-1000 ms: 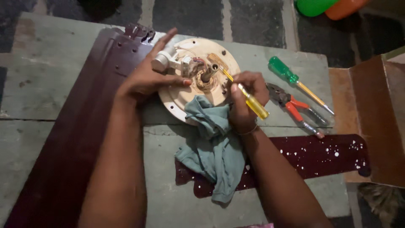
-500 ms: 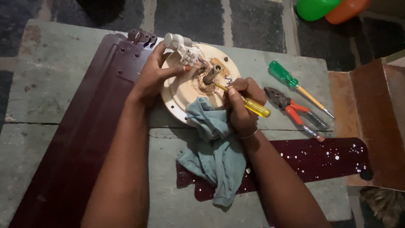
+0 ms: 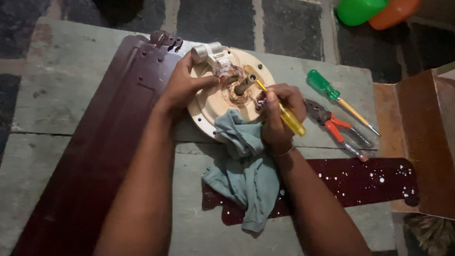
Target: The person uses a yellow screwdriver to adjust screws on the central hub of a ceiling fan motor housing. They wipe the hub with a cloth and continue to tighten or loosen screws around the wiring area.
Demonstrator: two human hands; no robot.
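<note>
A round cream ceiling-fan motor housing (image 3: 208, 106) lies on a worn green table (image 3: 61, 80), its shaft (image 3: 244, 85) sticking up at the centre. My left hand (image 3: 182, 85) grips the housing's upper left edge, the thumb pressing near the wiring and a white cylindrical capacitor (image 3: 206, 50). My right hand (image 3: 277, 114) holds a yellow-handled screwdriver (image 3: 286, 116), its tip set against the hub beside the shaft. A grey-blue rag (image 3: 246, 170) drapes from the housing down over the table.
Dark maroon fan blades lie on the table: a wide one (image 3: 90, 156) on the left and a paint-speckled one (image 3: 360, 182) on the right. A green-handled screwdriver (image 3: 332, 92) and orange-handled pliers (image 3: 334, 125) rest to the right. A brown box (image 3: 422, 137) stands at the right edge.
My left hand shifted from covering the housing's top to gripping its upper left edge, and the capacitor moved up to the rim. My right hand with the screwdriver stayed at the hub.
</note>
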